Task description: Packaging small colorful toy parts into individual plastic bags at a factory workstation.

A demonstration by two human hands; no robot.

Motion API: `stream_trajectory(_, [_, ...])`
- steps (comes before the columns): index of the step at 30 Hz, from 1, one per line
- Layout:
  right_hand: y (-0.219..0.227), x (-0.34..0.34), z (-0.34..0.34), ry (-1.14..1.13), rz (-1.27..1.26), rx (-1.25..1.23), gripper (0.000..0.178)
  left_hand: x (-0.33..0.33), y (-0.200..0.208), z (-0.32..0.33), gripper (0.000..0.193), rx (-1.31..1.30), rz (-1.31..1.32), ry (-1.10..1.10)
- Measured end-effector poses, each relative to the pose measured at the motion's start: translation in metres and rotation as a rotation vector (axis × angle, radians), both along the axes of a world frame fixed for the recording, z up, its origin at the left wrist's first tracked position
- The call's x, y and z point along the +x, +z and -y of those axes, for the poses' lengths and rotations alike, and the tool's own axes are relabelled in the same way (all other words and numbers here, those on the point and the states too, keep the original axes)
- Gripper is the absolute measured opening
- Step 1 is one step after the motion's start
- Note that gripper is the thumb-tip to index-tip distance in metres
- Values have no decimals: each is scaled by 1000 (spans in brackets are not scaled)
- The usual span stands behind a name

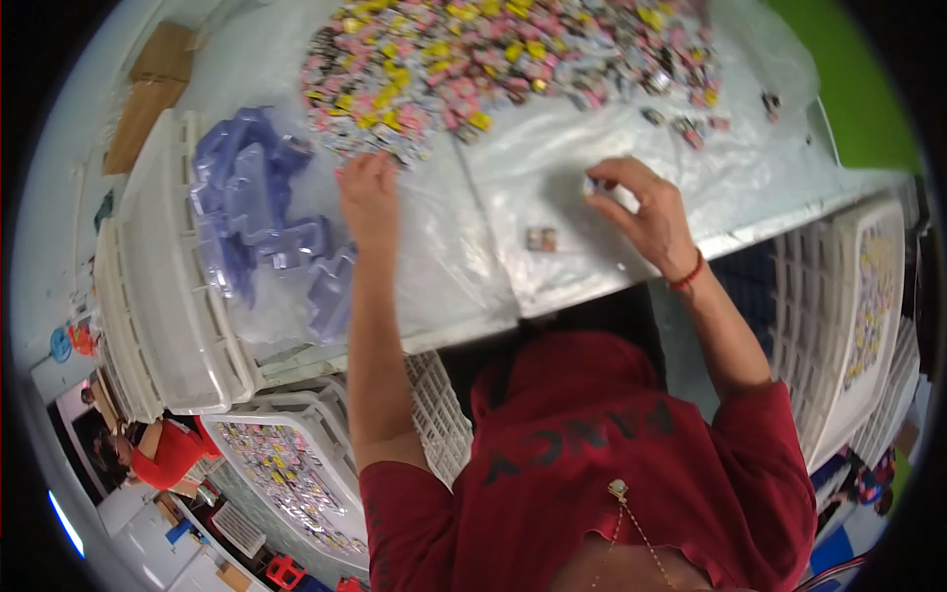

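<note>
A wide heap of small wrapped pieces (434, 69), pink, yellow and silvery, spreads over the far side of the plastic-covered table (444, 247). At the heap's near left edge is my left hand (371, 202), its fingers drawn together among the pieces; what they grip is too small to make out. Further right, my right hand (646, 209) pinches a small whitish wrapped piece (592, 185) between thumb and forefinger, just above the sheet. A small brownish pair of pieces (541, 239) lies on the sheet between my hands, nearer to me.
Bluish clear plastic trays (252, 192) are piled left of my left hand. White crates (182, 266) stand beyond them. Crates filled with wrapped pieces (286, 474) sit below the table at left and right. A few loose pieces (688, 131) lie right of the heap. A person in red (170, 454) is at far left.
</note>
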State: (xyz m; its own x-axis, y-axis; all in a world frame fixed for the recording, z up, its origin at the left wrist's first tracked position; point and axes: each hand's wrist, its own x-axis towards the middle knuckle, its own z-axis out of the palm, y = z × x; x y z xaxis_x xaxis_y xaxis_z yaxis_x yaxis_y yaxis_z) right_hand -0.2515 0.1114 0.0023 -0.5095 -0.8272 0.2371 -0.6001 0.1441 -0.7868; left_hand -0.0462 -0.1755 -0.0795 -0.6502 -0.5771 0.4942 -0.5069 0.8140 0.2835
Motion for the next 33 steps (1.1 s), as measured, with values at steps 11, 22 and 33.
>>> stream_trajectory(11, [-10,8,-31,98,-172,7,25,8,56,-27,22,352,-47,-23])
stream_trajectory(22, [-26,21,-37,167,-289,83,27,-51,52,-166,27,314,-49,-692])
stream_trajectory(33, [-40,28,-31,107,-424,-13,23,-43,30,-163,26,427,-79,-684])
